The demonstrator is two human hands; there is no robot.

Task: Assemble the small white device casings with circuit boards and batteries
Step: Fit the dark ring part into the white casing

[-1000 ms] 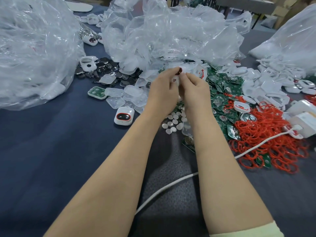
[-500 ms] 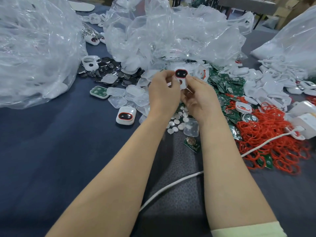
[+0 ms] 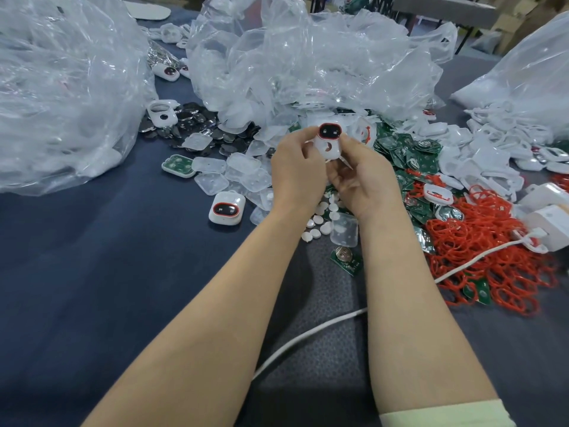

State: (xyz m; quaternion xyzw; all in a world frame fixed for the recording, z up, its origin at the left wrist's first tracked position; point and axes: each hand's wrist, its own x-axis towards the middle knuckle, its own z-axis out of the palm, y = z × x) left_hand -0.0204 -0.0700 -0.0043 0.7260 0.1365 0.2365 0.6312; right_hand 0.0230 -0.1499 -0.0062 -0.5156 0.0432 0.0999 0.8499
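Both hands hold one small white casing with a red-rimmed black window, upright above the table's middle. My left hand grips its left edge with curled fingers. My right hand pinches its right and lower side. A finished white device lies on the blue cloth to the left. Below my wrists lie a green circuit board with a coin battery, a clear plastic cover and several small white discs.
Large clear plastic bags fill the back and left. Green boards and red rubber rings are heaped on the right, with white shells behind. A white cable runs under my right forearm. Black parts lie at centre left.
The casing has turned from hidden between my fingertips to upright with its red-rimmed window facing me. Both hands have shifted slightly toward me while keeping hold.
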